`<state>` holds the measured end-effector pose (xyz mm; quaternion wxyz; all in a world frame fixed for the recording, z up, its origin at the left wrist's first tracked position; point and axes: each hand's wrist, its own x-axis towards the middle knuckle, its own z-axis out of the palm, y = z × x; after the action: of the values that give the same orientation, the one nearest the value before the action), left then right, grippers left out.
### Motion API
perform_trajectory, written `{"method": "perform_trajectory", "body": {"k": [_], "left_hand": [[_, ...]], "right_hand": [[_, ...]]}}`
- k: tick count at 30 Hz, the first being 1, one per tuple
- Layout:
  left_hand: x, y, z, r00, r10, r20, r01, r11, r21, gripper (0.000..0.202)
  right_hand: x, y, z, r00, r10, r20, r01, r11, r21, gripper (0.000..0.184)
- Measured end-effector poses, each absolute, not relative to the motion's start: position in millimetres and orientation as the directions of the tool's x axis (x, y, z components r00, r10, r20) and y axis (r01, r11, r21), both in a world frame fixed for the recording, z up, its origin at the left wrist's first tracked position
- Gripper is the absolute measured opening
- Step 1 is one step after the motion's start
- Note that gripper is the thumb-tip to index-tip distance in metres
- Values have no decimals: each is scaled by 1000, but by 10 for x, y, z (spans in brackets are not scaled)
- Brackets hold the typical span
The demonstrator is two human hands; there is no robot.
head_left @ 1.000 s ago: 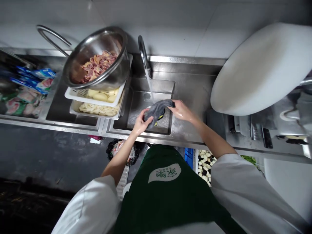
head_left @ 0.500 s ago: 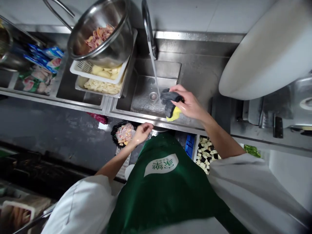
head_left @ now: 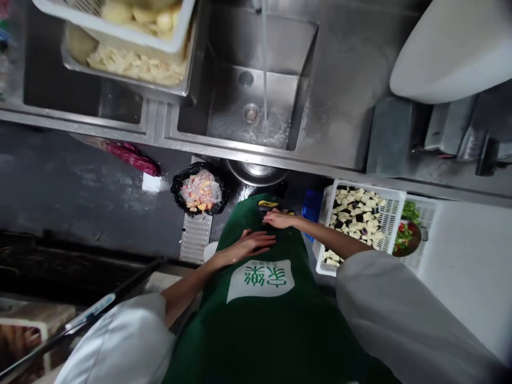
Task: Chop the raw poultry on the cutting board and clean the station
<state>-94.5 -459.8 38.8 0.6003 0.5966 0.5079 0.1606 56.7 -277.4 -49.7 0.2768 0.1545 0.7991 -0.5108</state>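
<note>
My right hand (head_left: 280,219) is in front of the green apron (head_left: 244,298), fingers curled over a dark grey and yellow cloth (head_left: 268,204). Most of that cloth is hidden by the hand and the apron's folds. Just below and to the left, my left hand (head_left: 248,245) lies flat against the apron, its fingers stretched out and holding nothing. Beyond both hands is the steel sink (head_left: 232,101), where water (head_left: 264,69) runs in a thin stream beside the drain.
White baskets hold cut eggplant (head_left: 360,213) and greens at right. A black-lined bin (head_left: 202,189) with scraps stands below the sink edge. At upper left, trays of peeled potatoes (head_left: 136,18) and pale slices (head_left: 136,66) are stacked. Knives stand at the right counter.
My right hand has drawn the cloth back from the sink to the apron. My left hand has moved from the sink's front edge onto the apron and opened. The view has tilted down.
</note>
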Motion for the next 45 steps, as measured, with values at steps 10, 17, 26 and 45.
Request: {"method": "perform_trajectory", "body": {"k": [10,17,26,45], "left_hand": [[-1020,-4737,804,411,850,-331,244,247,938,36],[-1517,-4814,418,-190,786,-589,260,619,741,63],[-1482,-5308,-139,-41,504,-863,152,856,493,103],[-1334,-4678,1575,110,848,-518,182,495,849,46]], "right_hand": [[835,-2059,-896,-469,448,-761,876,346,-336,35],[310,-2524,5,-900,226,-372,398,80,-914,41],[973,-2592,87,-722,67,-689,621,500,-603,21],[1356,-2181,-130,-310,421,-852,916,373,-149,37]]}}
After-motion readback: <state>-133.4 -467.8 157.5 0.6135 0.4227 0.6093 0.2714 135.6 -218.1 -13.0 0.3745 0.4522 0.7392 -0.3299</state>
